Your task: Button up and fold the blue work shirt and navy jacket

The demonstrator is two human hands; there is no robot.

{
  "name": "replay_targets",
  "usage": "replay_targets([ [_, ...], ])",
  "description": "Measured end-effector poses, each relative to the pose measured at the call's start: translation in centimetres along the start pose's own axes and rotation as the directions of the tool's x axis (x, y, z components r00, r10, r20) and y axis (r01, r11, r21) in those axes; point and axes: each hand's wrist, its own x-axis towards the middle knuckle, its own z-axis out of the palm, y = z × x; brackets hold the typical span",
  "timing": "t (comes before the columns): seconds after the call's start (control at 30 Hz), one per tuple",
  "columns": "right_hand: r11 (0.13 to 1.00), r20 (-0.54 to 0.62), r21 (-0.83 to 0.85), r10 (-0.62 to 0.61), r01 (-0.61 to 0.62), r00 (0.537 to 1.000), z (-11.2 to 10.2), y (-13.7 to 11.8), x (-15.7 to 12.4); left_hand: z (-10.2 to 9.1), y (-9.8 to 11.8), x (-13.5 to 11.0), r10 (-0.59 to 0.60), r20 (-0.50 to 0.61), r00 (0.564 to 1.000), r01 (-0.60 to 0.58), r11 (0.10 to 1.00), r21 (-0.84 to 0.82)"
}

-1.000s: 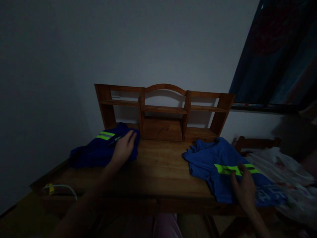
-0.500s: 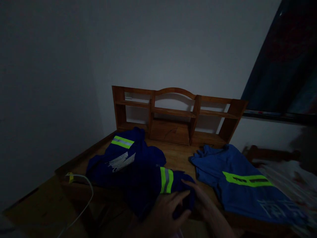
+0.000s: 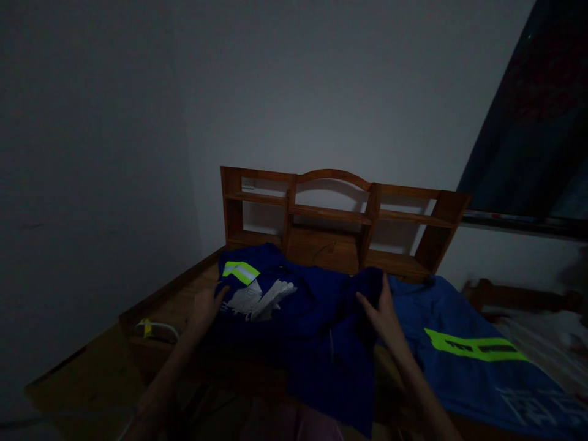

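A dark blue work jacket (image 3: 312, 331) with a yellow-green and silver reflective strip and white printing lies spread over the wooden desk, its lower part hanging past the front edge. At its left side, my left hand (image 3: 206, 309) pinches the cloth just below the reflective strip. My right hand (image 3: 382, 309) grips a bunched, raised part of the same jacket on the right, thumb towards me. Beyond that hand lies a lighter blue work garment (image 3: 454, 380) with a yellow-green band, partly covered by the jacket. The room is dim, so the folds are hard to make out.
A wooden shelf unit (image 3: 328, 212) stands at the back of the desk (image 3: 184, 300) against the wall. A white cable (image 3: 160, 326) with a yellow tag lies at the left front corner. A dark curtain (image 3: 528, 135) and pale bedding (image 3: 546, 334) are at the right.
Both hands were close together at the jacket's sleeve near the front; now they are wide apart. The jacket's right part has been opened out to the right, and the sleeve strip is out of sight.
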Motion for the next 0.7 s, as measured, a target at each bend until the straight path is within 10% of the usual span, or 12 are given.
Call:
replay_targets([
  [0.17,0.850,0.138,-0.339,-0.378,0.403,0.915,5.5,-4.9,-1.2,-1.9,1.7,-0.2,-0.081,-0.167,0.983,0.101,0.988,0.113],
  [0.33,0.813,0.436,-0.259,-0.384,0.522,0.814,11.7,-11.0,-1.1,-6.7,6.9,0.0,-0.001,-0.367,0.930,0.072,0.981,0.180],
  [0.53,0.824,0.536,-0.092,-0.432,0.559,0.726,17.5,-16.4,2.0,-12.8,14.1,1.7,0.443,-0.160,0.882,-0.418,0.893,0.167],
  [0.7,0.818,0.585,-0.127,-0.394,0.560,0.709,17.0,-18.8,7.2,-14.6,14.0,5.2,0.421,-0.139,0.896,-0.417,0.907,0.059],
])
